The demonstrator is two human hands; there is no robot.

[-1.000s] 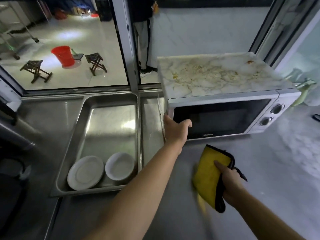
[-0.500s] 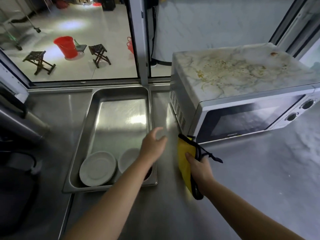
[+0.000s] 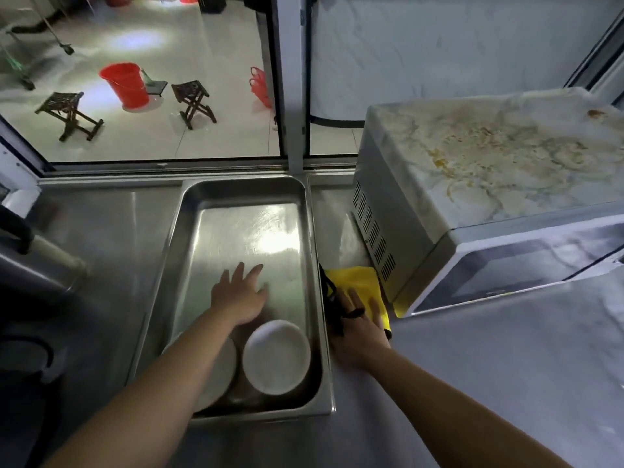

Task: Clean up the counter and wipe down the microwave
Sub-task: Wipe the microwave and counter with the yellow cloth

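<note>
A yellow cloth (image 3: pixel 358 285) with a black edge lies flat on the steel counter (image 3: pixel 101 231), between the steel tray and the microwave's front left corner. My right hand (image 3: pixel 359 327) presses on the cloth with straight fingers. The microwave (image 3: pixel 489 184) stands at the right, its marble-patterned top smeared with yellow stains. My left hand (image 3: pixel 238 297) hovers open, fingers spread, over the steel tray (image 3: pixel 315 238). Two white plates lie in the tray's near end: one (image 3: pixel 277 356) fully visible, the other (image 3: pixel 219 376) partly hidden by my left forearm.
A window behind the counter looks down on a floor with a red bucket (image 3: pixel 125 84) and two wooden stools (image 3: pixel 67 113). A dark rounded object (image 3: pixel 23 359) sits at the counter's left edge. Pale marbled counter (image 3: pixel 506 366) extends to the right in front of the microwave.
My left hand left the microwave's front corner and moved left over the tray. My right hand brought the cloth down from hanging in its grip and flattened it on the counter beside the microwave.
</note>
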